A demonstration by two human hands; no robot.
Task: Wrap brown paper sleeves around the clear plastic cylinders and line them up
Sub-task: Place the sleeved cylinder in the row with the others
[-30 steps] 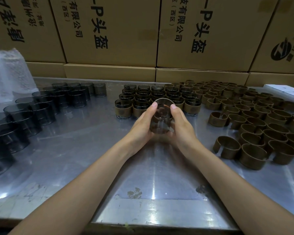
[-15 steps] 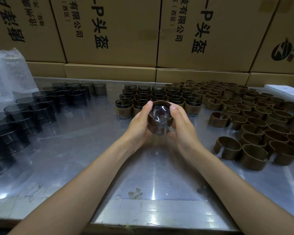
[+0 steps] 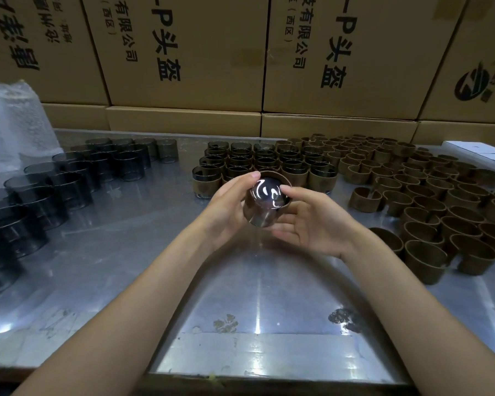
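Steel bench [image 3: 112, 252]: bare cylinders [image 3: 77, 178] at 9 o'clock. Left hand [image 3: 226, 207] grips sleeved cylinder [image 3: 265, 202] mid-air, centre; right hand [image 3: 309, 224] cups it loosely, fingers relaxed. Finished rows [image 3: 263, 164] at 12, sleeves [image 3: 429, 201] at 3. Risks: smooth plastic slipping; knocking front row.

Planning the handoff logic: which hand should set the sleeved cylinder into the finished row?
Left hand, probably. Its fingers are curled round the sleeved cylinder, while the right hand only touches it with loose fingers. The finished row lies just beyond both hands.
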